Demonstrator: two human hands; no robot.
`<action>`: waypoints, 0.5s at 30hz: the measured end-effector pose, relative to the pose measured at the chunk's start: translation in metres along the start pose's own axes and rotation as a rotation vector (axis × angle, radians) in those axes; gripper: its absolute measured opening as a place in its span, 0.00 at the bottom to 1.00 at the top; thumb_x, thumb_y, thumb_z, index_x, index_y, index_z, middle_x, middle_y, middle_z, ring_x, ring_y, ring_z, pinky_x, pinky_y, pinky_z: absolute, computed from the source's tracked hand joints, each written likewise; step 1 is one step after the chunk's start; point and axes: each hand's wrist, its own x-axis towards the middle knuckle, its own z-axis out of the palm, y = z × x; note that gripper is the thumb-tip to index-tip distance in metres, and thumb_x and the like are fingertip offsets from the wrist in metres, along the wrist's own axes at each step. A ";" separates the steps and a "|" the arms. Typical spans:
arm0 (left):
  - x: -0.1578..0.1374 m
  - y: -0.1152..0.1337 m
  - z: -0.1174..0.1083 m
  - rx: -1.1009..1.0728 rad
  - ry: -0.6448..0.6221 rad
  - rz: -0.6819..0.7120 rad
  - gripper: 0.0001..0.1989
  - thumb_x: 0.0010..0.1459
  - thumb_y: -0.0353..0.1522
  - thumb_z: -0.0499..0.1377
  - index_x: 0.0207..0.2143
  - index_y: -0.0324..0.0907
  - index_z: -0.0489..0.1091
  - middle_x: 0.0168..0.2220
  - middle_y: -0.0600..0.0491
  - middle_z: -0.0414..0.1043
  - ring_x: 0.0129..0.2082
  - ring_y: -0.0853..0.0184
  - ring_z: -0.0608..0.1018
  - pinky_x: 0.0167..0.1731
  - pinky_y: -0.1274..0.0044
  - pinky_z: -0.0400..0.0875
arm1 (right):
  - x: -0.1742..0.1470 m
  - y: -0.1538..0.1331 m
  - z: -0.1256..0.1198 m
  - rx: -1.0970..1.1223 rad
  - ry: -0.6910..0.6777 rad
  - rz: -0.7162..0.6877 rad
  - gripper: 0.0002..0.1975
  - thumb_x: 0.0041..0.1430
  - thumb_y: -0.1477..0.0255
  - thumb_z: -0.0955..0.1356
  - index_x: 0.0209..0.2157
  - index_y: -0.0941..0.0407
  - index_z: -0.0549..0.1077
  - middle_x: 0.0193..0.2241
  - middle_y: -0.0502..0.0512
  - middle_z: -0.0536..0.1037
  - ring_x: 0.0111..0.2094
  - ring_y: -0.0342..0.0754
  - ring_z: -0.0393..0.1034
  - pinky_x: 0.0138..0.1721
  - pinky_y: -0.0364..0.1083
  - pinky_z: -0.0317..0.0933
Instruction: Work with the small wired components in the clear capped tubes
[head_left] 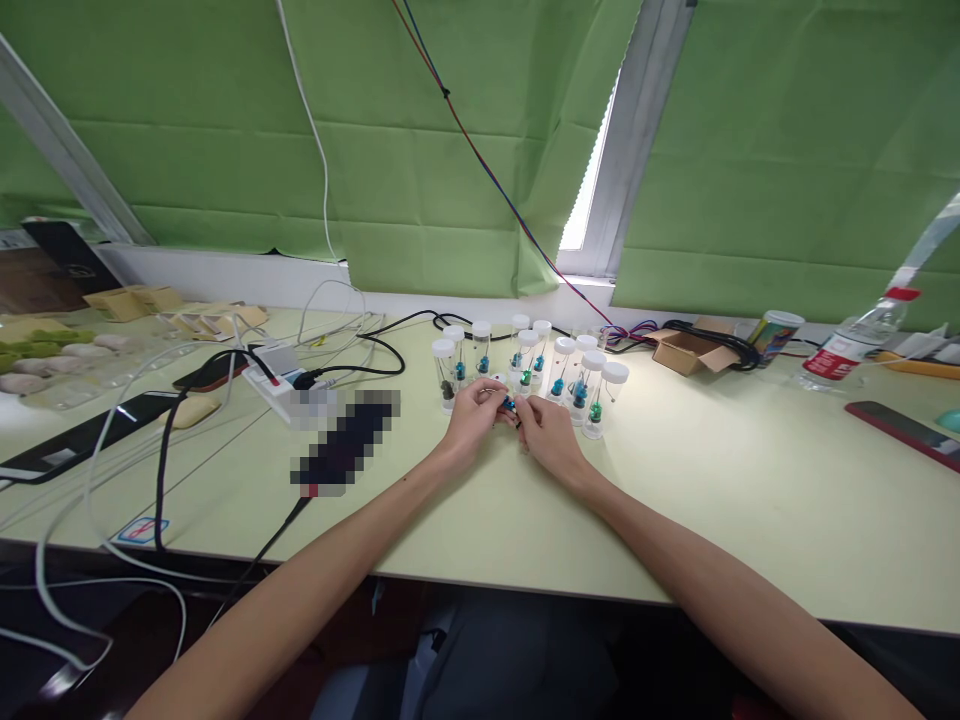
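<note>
My left hand (477, 412) and my right hand (546, 432) meet over the middle of the table, fingers closed in a pinch. Between their fingertips is a small blue piece (509, 403), mostly covered, so its kind does not show. Both hands seem to touch it. Just beyond them stand several clear tubes with white caps, each with a small blue or green figure on thin dark wire inside. One tube with a green figure (595, 411) is right of my right hand, and another tube (444, 375) is beyond my left hand.
A power strip (274, 385) with tangled cables lies to the left, near a blurred dark device (346, 442). On the right are an open cardboard box (691, 350), a can (775, 338), a water bottle (847, 345) and a dark red phone-like slab (904, 432). The table's front edge (525, 585) runs below my forearms.
</note>
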 end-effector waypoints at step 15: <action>0.002 -0.004 -0.001 -0.008 0.002 0.037 0.06 0.50 0.30 0.63 0.32 0.40 0.69 0.23 0.54 0.73 0.21 0.68 0.77 0.26 0.74 0.73 | -0.001 -0.001 -0.001 -0.019 0.029 0.017 0.26 0.69 0.55 0.56 0.21 0.53 0.64 0.14 0.49 0.69 0.20 0.47 0.67 0.31 0.46 0.58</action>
